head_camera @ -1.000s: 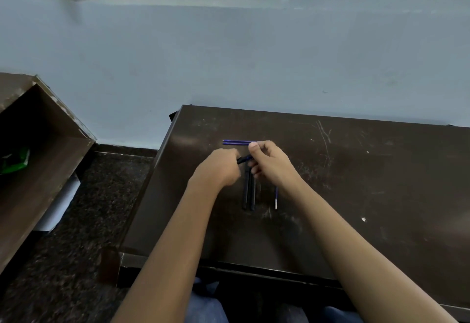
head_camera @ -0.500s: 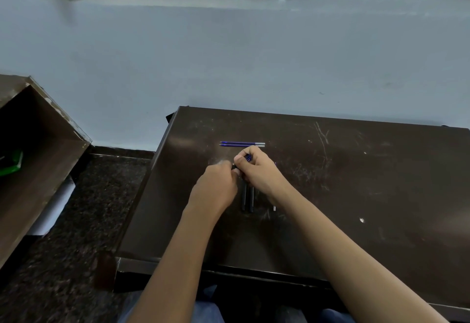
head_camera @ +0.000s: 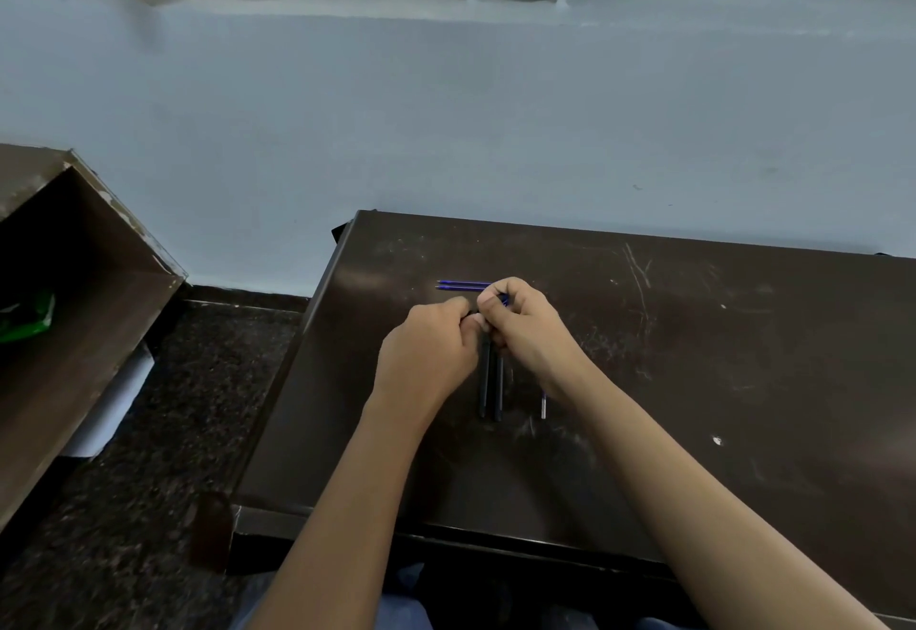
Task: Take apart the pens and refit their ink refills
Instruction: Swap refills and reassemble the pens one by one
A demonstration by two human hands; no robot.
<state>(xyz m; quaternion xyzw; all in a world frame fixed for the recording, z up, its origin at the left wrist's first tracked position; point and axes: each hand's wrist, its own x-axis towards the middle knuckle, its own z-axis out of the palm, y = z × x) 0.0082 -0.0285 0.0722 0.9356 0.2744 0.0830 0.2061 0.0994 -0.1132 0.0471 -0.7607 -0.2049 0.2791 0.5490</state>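
The left hand (head_camera: 426, 351) and right hand (head_camera: 525, 327) are both curled round one pen (head_camera: 504, 300), and only a blue bit of it shows by the right fingers. It seems the pen is being parted or rejoined, though I cannot tell which. To do this well, grip close to the joint and turn or pull along the pen's line without bending it. Stay low over the bench (head_camera: 694, 406) so nothing small rolls away.

Toward the near edge two dark barrels (head_camera: 483, 384) lie side by side, their far ends under the hands. A short refill end (head_camera: 543, 404) lies just right of them, beside the right wrist. Above these the hands meet, fingers touching. Just beyond, toward the far edge, two blue refills (head_camera: 461, 286) lie parallel, their right ends hidden behind the right hand.
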